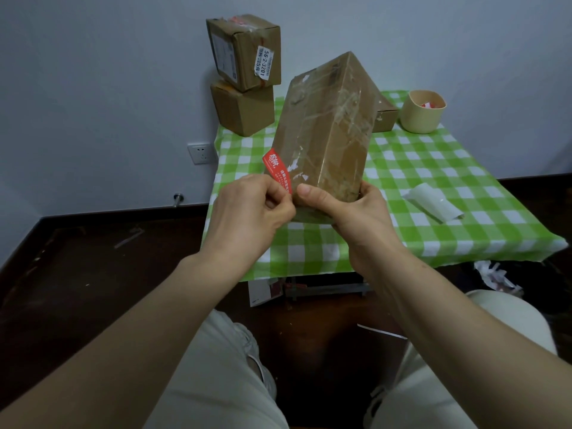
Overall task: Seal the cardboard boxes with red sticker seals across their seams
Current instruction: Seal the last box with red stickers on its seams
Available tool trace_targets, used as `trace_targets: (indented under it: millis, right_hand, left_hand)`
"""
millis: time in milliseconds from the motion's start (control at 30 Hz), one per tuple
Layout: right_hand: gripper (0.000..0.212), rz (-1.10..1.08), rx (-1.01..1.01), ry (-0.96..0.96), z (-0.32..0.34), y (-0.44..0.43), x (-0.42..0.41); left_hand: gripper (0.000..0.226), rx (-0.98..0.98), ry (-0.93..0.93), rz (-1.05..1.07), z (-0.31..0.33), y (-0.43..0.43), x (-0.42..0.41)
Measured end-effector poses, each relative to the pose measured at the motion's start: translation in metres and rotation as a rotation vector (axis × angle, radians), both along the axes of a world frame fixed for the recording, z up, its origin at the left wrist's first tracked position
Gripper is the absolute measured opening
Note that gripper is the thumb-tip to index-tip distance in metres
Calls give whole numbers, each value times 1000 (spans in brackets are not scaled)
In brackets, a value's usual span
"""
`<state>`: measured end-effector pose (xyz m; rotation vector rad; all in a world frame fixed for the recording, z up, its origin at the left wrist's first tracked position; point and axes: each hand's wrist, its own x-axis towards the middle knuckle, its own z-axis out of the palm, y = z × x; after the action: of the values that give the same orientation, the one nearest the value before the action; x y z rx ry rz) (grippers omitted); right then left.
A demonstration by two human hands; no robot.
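A seated person is holding a tall cardboard box (328, 128), streaked with old clear tape, tilted above a desk (433, 168) covered in green-and-white checked cloth. The right hand (356, 212) is gripping the box's lower end, thumb lying on the facing side. The left hand (250, 212) is pinching the lower end of a red sticker seal (275, 168) at the box's left edge. Two more boxes, an upper box (244, 51) on a lower box (244, 109), are standing stacked at the desk's far left corner. A beige cup (421, 116) is sitting far right, and a curled white paper strip (433, 202) is lying on the cloth.
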<state>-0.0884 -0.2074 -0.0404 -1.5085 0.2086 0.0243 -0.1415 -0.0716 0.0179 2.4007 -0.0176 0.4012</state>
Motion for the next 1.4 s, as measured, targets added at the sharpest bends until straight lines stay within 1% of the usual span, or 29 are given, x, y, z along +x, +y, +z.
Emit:
trace_targets:
  millis: [133,233,367,533,833,967,1033,1167,1200,1333,1400]
  right_hand:
    - [124,10,15,19,4,0,-1]
    - [129,6,38,33,7,1,-1]
    - [122,11,64,39,11,1,-4]
    - [124,19,102,62,15,1,-7]
    - [121,43,132,69,23,-1,-12]
    - [111,61,126,82,27,-3,-15]
    - [103,73,120,92,30,-4,-17]
    - [72,99,136,104,34,-7,-22]
    - [68,97,136,109,35,-7,-22]
    - [73,94,112,138,35,-7,-22]
    - [69,99,97,161,37,-9,-22]
  left_hand:
    - [14,-105,108,5,3,4,5]
    - [15,-188,150,3,5,7,10]
    - [14,-258,179,-12,6,8,13]
    - [17,-298,189,-3,7,9,13]
    - [20,-371,212,-17,9,10,16]
    - [16,-385,259,-36,9,11,19]
    - [15,-383,277,-37,10,12,20]
    - [14,-357,326,-57,12,12,22]
    - [15,-348,337,-62,13,13,22]
    - [16,-309,388,-81,15,13,25]
    - [20,-255,388,-89,17,15,26]
